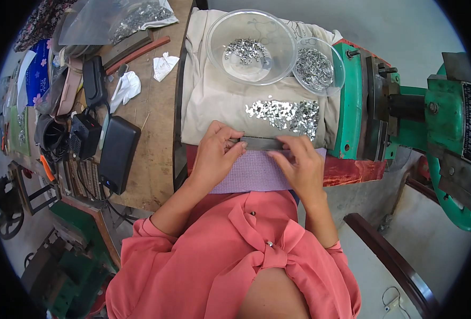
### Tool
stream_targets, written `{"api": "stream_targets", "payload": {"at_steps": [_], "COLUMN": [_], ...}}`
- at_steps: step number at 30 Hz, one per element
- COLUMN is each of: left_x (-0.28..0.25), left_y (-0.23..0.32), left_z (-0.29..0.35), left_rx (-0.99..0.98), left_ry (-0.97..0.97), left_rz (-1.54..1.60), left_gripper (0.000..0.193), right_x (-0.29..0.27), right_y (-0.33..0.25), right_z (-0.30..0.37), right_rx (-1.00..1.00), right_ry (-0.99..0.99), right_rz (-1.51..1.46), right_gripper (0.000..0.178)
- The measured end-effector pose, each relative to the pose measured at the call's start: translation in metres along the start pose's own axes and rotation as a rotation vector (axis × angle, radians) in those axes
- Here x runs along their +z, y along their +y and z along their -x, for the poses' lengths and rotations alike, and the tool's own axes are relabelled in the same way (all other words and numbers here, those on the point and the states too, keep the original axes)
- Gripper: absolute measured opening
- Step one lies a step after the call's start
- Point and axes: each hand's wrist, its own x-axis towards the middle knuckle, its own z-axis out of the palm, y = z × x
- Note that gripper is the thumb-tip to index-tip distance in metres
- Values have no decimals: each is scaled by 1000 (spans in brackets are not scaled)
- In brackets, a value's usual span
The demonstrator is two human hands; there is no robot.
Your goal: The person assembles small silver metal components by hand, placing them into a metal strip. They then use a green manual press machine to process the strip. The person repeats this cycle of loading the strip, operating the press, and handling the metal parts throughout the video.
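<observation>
A narrow dark metal bar lies level between my two hands, just above the purple textured mat. My left hand pinches its left end between thumb and fingers. At the other end, my right hand grips the bar with thumb below and fingers on top. Beyond the bar, a spread of small shiny metal pieces lies on the beige cloth. Farther off stand a large clear plastic bowl and a smaller clear tub, both with small metal parts inside.
A green machine with a dark shaft borders the cloth on the right. On the wooden table at left lie a black power bank, crumpled white tissue, a reddish bar and a plastic bag of metal pieces.
</observation>
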Motion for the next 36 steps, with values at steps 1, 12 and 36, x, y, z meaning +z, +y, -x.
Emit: {"api": "stream_targets", "payload": {"at_steps": [1, 12, 36], "left_x": [-1, -19, -13], "left_y": [1, 20, 26], "left_z": [0, 7, -11], "left_rx": [-4, 0, 306], "left_ry": [-3, -146, -52], "left_rz": [1, 26, -502], "left_gripper": [17, 47, 14], "right_x": [2, -9, -15], "right_y": [-3, 11, 25], "right_z": [-3, -6, 17], "right_rx": [-36, -247, -96], "right_ry": [-18, -133, -228], "right_rz": [3, -5, -33], "right_gripper": [26, 24, 17]}}
